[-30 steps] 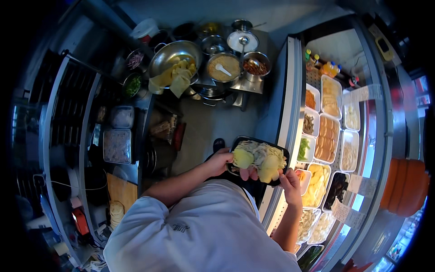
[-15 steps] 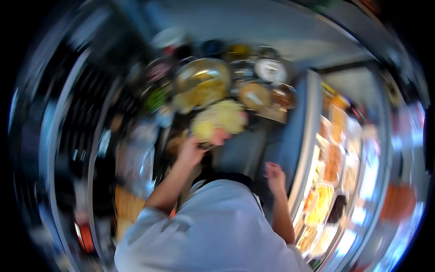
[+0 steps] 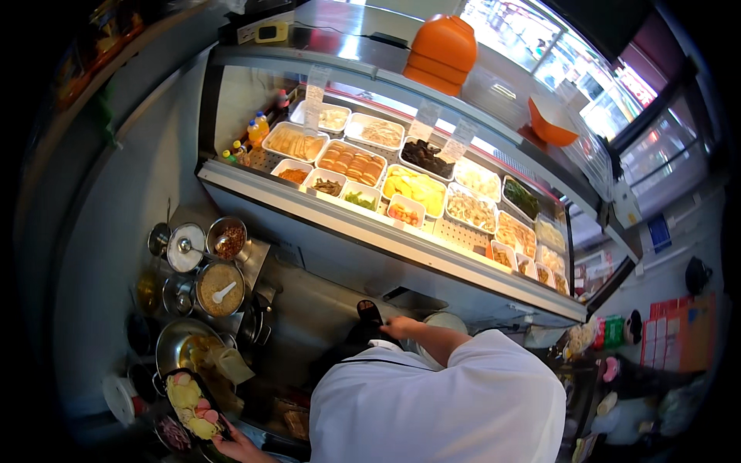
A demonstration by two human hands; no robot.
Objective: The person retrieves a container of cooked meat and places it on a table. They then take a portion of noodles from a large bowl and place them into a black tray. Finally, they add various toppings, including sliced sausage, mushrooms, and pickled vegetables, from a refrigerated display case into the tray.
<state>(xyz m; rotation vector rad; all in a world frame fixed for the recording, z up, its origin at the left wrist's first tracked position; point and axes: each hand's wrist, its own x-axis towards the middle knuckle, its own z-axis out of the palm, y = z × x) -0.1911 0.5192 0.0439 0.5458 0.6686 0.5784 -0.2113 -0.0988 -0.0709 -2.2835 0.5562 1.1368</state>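
My left hand (image 3: pixel 237 447), at the lower left, is closed on the near end of a black tray (image 3: pixel 218 417). Pale yellow slices (image 3: pixel 184 397) and pink round slices lie in it. The tray is tilted and hangs beside a large metal bowl (image 3: pixel 162 351) holding yellowish food. Near the middle, my right hand (image 3: pixel 398 328) hangs in front of my body above a dark sandal (image 3: pixel 370 311). Its fingers look curled in, and nothing shows in them.
A lit glass display case (image 3: pixel 386 224) full of white food trays stretches across ahead. Orange bowls (image 3: pixel 443 54) stand stacked on top of it. At left are a bowl of tan powder with a white spoon (image 3: pixel 225 292), a bowl of white powder (image 3: pixel 185 255) and a pot of red flakes (image 3: pixel 230 241).
My view has swung to the right, bringing the display case to the front and the bowls to the left. The tray remains in my left hand, now at the lower left.
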